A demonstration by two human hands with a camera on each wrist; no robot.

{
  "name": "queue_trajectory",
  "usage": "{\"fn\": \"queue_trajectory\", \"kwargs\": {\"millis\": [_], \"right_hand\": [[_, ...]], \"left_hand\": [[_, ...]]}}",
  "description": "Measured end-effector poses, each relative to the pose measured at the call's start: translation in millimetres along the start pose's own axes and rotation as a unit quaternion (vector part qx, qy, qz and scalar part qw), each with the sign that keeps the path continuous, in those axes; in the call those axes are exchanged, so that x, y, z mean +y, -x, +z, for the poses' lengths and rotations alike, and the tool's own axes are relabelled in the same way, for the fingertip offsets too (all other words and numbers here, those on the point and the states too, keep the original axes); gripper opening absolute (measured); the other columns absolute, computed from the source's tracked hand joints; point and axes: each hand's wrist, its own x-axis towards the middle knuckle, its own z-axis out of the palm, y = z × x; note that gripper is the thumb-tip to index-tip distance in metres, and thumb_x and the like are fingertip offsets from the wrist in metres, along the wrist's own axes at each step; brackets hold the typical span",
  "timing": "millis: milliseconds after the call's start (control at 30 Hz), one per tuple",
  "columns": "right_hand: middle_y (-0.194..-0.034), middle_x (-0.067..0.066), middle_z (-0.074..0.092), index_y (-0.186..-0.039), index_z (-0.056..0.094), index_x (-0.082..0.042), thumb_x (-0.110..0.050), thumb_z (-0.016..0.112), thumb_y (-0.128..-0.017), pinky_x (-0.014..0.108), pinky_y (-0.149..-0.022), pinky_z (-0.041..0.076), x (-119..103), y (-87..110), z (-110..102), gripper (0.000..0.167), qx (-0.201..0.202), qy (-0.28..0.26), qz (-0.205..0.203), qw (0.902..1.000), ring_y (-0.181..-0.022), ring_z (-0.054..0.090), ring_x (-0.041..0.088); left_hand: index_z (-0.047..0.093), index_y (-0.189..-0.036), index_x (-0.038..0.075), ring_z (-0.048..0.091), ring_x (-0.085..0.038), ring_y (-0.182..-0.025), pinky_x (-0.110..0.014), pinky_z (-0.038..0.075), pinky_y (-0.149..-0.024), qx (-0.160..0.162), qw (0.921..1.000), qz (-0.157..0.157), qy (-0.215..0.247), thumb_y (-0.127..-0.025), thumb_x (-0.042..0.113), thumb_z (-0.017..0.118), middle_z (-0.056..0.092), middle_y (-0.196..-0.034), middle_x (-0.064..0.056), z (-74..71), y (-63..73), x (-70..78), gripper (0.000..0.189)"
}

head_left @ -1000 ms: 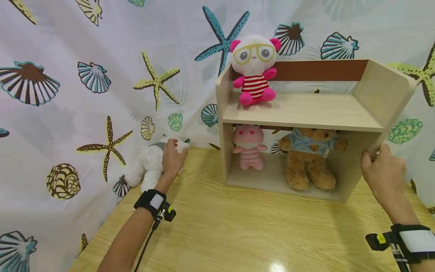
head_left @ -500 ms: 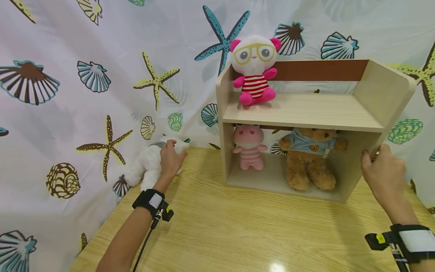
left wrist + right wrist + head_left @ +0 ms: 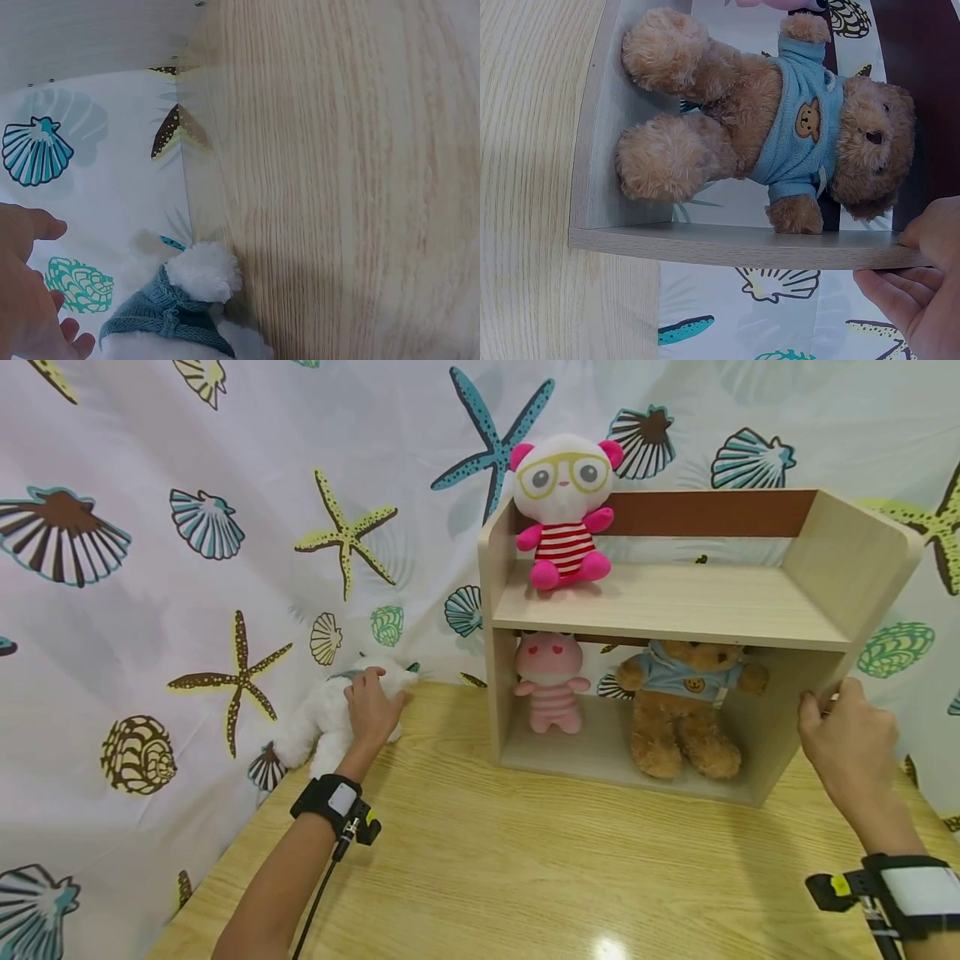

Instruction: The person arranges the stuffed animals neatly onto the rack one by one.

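A white plush toy (image 3: 326, 727) lies at the left against the curtain; the left wrist view shows its blue knitted hat (image 3: 169, 311) with a white pompom. My left hand (image 3: 371, 706) is over the toy, its fingers loosely bent. In the left wrist view those fingers look apart from the toy, though part of the hand is out of frame. My right hand (image 3: 847, 735) grips the front edge of the wooden shelf's (image 3: 675, 610) right side panel, thumb inside and fingers outside (image 3: 900, 304). Next to it, inside, sits a brown teddy bear (image 3: 682, 727) in a blue top.
A pink-and-white plush panda (image 3: 562, 518) with yellow glasses sits on the upper shelf's left end. Below it, a pink striped plush (image 3: 552, 685) stands in the lower compartment. A shell-patterned curtain (image 3: 225, 443) hangs behind the wooden table (image 3: 525, 860).
My left hand has shifted slightly left over the white plush toy. My right hand keeps its grip on the shelf, which has not visibly moved.
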Motion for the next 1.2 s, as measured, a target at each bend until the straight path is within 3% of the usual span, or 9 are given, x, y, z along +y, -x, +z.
{"fn": "queue_trajectory", "kwargs": {"millis": [267, 700, 967, 1200], "right_hand": [[-0.090, 0.047, 0.058, -0.096, 0.049, 0.018, -0.012, 0.051, -0.099, 0.034, -0.036, 0.034, -1, 0.0, -1, 0.031, -0.007, 0.002, 0.009, 0.9999, -0.068, 0.059, 0.060], [-0.087, 0.047, 0.057, -0.094, 0.048, 0.018, -0.011, 0.052, -0.099, 0.035, -0.035, 0.033, 0, 0.0, 0, 0.029, -0.001, 0.005, 0.001, 1.0000, -0.065, 0.059, 0.060], [-0.087, 0.047, 0.057, -0.091, 0.048, 0.016, -0.011, 0.053, -0.099, 0.034, -0.035, 0.033, 0, -0.2, 1, 0.029, 0.002, 0.003, -0.002, 1.0000, -0.061, 0.059, 0.058], [-0.090, 0.048, 0.057, -0.094, 0.048, 0.017, -0.011, 0.052, -0.099, 0.035, -0.035, 0.034, -3, 0.8, 0, 0.029, -0.001, 0.003, 0.002, 1.0000, -0.065, 0.059, 0.059]], "left_hand": [[0.050, -0.135, 0.000, 0.035, -0.045, -0.122, -0.055, 0.036, -0.098, -0.023, 0.9982, 0.011, -0.054, -0.093, 0.026, 0.072, 0.043, -0.136, -0.027, 0.8, -1.2, -4.1, 0.054], [0.048, -0.137, -0.002, 0.035, -0.046, -0.124, -0.057, 0.038, -0.099, -0.010, 0.9899, 0.059, -0.129, -0.093, 0.028, 0.073, 0.042, -0.136, -0.029, 6.1, -5.7, -12.5, 0.059], [0.046, -0.135, -0.005, 0.031, -0.047, -0.127, -0.058, 0.025, -0.107, -0.026, 0.9828, 0.064, -0.171, -0.093, 0.031, 0.072, 0.038, -0.136, -0.029, 9.3, -6.8, -16.5, 0.061], [0.046, -0.129, -0.008, 0.030, -0.049, -0.128, -0.062, 0.017, -0.109, -0.030, 0.9770, 0.091, -0.190, -0.090, 0.022, 0.076, 0.038, -0.132, -0.033, 9.3, -4.7, -17.9, 0.057]]}}
